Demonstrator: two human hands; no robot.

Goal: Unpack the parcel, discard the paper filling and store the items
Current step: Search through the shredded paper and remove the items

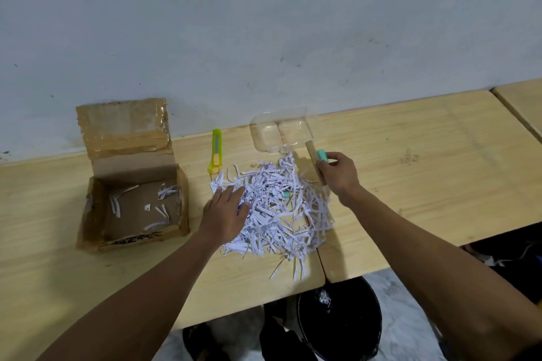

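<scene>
An open cardboard box (132, 205) sits at the left of the wooden table (410, 179) with a few paper shreds inside. A heap of white shredded paper (281, 208) lies in the middle. My left hand (225, 211) rests flat on the heap's left side, fingers spread. My right hand (337, 173) is beside the heap's upper right, pinching a small mint-green item (321, 154) and a brown stick-like item (315, 161). Another small green piece (286, 194) shows within the shreds. A clear plastic tray (280, 133) stands just beyond the heap.
A green and yellow utility knife (215, 152) lies between the box and the tray. A black bin (340, 322) with a little paper in it stands on the floor under the table's front edge. A wall runs along the table's back.
</scene>
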